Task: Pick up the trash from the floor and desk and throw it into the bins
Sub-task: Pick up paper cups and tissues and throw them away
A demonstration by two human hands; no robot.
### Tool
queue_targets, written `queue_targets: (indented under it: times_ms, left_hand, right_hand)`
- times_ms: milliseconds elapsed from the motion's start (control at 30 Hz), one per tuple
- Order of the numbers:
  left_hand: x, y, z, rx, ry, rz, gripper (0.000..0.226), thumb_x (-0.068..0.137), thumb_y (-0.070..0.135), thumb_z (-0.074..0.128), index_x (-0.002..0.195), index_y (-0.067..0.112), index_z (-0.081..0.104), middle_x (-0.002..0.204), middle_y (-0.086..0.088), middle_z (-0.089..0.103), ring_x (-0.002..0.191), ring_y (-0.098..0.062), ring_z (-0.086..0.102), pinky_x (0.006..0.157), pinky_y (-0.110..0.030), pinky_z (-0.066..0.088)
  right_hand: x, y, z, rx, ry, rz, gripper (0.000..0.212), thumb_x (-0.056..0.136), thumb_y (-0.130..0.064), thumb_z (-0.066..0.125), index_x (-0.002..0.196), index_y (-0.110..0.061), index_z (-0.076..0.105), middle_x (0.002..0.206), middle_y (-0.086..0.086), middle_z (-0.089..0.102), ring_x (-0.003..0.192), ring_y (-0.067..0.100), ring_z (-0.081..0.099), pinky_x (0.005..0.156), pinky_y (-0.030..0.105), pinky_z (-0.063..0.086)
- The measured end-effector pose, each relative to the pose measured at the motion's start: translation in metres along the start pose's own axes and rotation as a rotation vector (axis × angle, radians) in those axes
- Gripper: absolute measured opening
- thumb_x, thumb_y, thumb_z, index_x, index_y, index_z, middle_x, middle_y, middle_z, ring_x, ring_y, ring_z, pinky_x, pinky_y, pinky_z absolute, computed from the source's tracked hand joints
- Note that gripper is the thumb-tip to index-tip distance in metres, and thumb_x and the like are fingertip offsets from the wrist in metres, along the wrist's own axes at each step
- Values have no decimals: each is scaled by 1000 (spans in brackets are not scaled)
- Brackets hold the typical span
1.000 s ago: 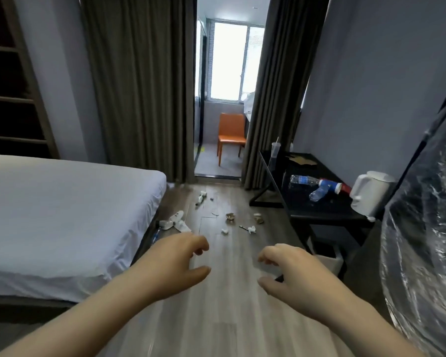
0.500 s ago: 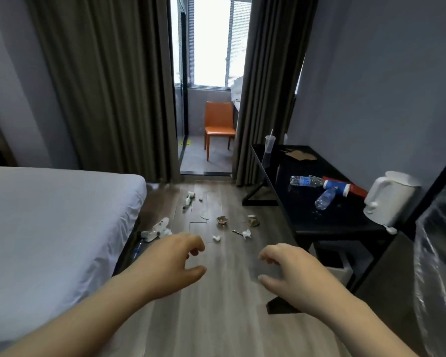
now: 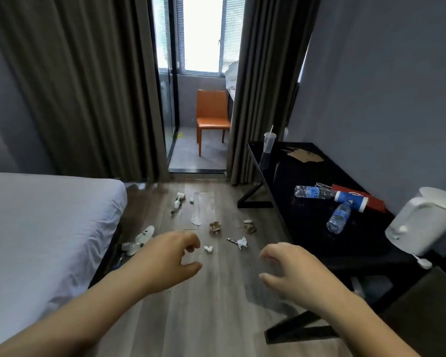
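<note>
Several bits of trash lie on the wooden floor ahead: a small white scrap [image 3: 208,249], a white wrapper [image 3: 241,242], two brown crumpled pieces [image 3: 215,226] [image 3: 249,226], and a clear bottle [image 3: 142,237] by the bed. On the black desk [image 3: 304,228] lie two plastic bottles [image 3: 314,192] [image 3: 338,217], a blue can [image 3: 350,200], a plastic cup with straw [image 3: 269,142] and brown paper [image 3: 304,155]. My left hand [image 3: 170,258] and right hand [image 3: 294,271] hover empty above the floor, fingers curled and apart.
A white bed [image 3: 44,228] fills the left. A white kettle [image 3: 422,220] stands on the desk's near end. Dark curtains [image 3: 88,86] frame a doorway with an orange chair [image 3: 211,114] beyond. A bin is partly visible under the desk [image 3: 358,287].
The view has moved forward and swung right; the trash and desk are closer, and the plastic-covered thing at the right edge has left the view. Both hands keep their pose.
</note>
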State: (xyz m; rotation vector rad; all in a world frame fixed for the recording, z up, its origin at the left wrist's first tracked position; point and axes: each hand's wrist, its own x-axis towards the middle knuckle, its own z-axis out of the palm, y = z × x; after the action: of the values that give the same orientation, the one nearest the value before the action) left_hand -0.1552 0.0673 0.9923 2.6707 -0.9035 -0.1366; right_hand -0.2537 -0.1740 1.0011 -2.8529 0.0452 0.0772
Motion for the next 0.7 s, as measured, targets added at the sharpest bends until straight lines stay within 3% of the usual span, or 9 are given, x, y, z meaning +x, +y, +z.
queue_targets:
  times_ms: [133, 700]
  left_hand:
    - [77, -39, -2, -18, -19, 17, 37, 83, 50, 61, 116, 34, 57, 107, 20, 57, 96, 2, 56, 85, -23, 50]
    - [356, -189, -12, -23, -207, 48, 40, 84, 47, 61, 121, 30, 55, 115, 15, 59, 101, -4, 57, 84, -20, 47]
  right_hand:
    - [78, 11, 4, -8, -19, 26, 36, 86, -45, 60, 120, -33, 56, 114, -14, 56, 106, 3, 52, 91, 22, 46]
    - [374, 54, 9, 39, -120, 181, 37, 86, -42, 61, 120, -29, 57, 116, -11, 57, 109, 7, 54, 92, 23, 44]
